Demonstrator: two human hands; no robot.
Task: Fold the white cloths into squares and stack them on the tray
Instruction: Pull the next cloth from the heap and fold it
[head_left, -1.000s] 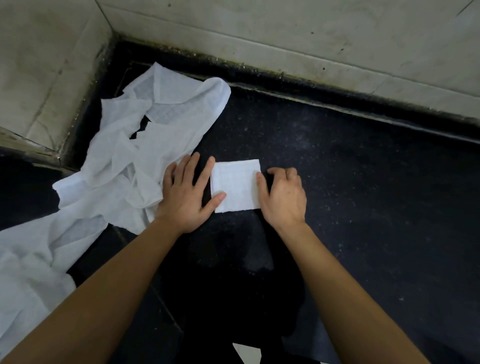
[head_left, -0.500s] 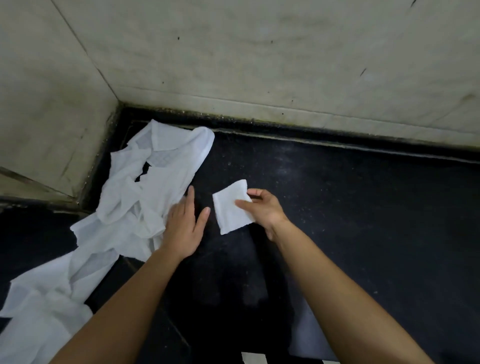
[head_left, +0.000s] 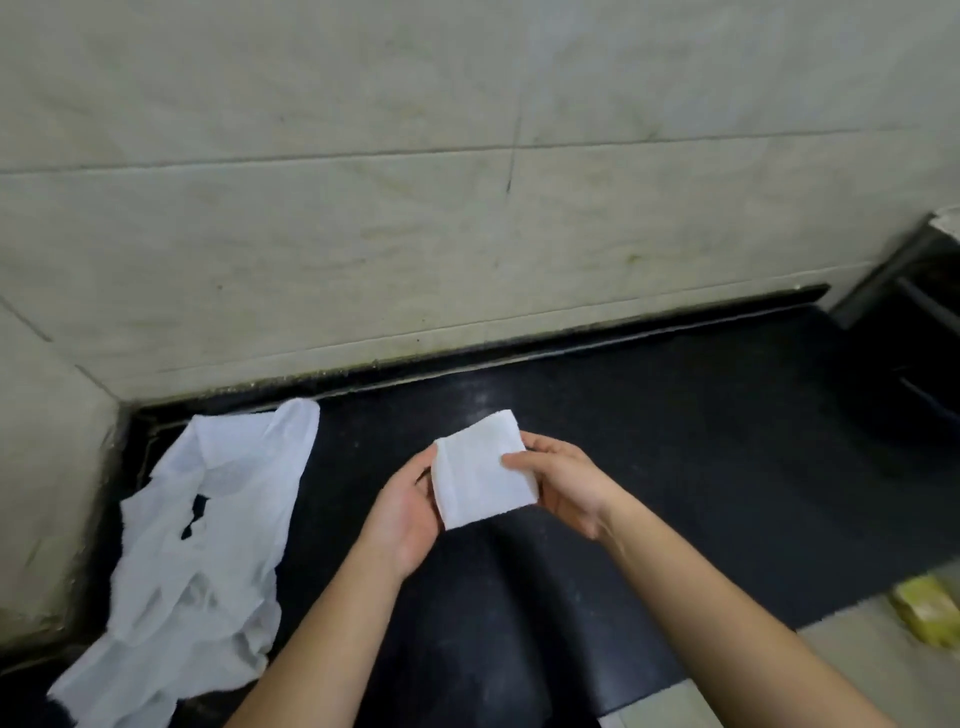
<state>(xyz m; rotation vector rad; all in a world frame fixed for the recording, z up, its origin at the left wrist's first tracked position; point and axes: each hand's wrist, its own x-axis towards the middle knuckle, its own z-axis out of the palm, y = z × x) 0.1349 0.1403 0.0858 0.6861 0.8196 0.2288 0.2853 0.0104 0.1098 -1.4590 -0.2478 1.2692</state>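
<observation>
A small white cloth folded into a square (head_left: 480, 475) is held up above the black counter (head_left: 675, 441). My right hand (head_left: 563, 480) pinches its right edge, thumb on top and fingers behind. My left hand (head_left: 408, 506) cups its left edge, palm turned up, with the fingers hidden behind the cloth. A heap of crumpled, unfolded white cloths (head_left: 208, 535) lies on the counter at the left, against the corner of the wall. No tray can be made out for certain.
A pale tiled wall (head_left: 467, 208) rises right behind the counter and turns a corner at the left. At the far right stands a dark metal frame (head_left: 904, 291). A yellow object (head_left: 927, 616) lies on a light surface at the lower right.
The folded cloth went from lying flat on the counter to being lifted by my right hand. My left hand left the cloth heap and joined at the square's left edge. The view tilted up and right.
</observation>
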